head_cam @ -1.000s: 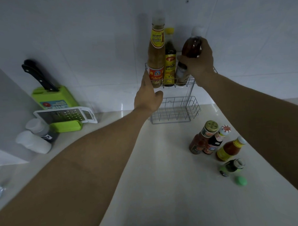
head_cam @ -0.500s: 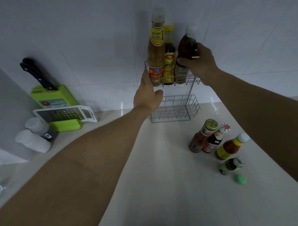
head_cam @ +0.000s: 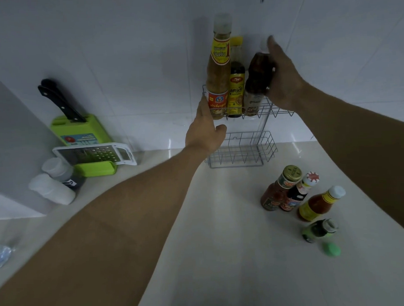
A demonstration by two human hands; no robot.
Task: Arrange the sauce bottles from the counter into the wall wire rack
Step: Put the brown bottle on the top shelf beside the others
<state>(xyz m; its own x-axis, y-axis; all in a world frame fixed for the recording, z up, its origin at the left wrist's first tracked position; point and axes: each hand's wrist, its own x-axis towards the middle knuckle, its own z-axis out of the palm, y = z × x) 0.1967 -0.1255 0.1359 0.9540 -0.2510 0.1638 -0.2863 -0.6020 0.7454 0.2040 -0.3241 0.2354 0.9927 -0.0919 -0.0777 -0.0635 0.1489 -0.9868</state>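
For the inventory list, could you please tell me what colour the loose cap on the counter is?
Light green; the cap shows clearly in the head view.

Dark bottle [head_cam: 257,82] lowered — seated in the rack [head_cam: 279,112].

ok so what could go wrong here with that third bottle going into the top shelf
The dark bottle leans left toward the yellow-cap bottle; letting go before it stands straight could knock its neighbours. The right hand grips it from the side, so pulling away might drag it over the low wire rim. The left hand only touches the rack's corner, so the tall bottle could wobble.
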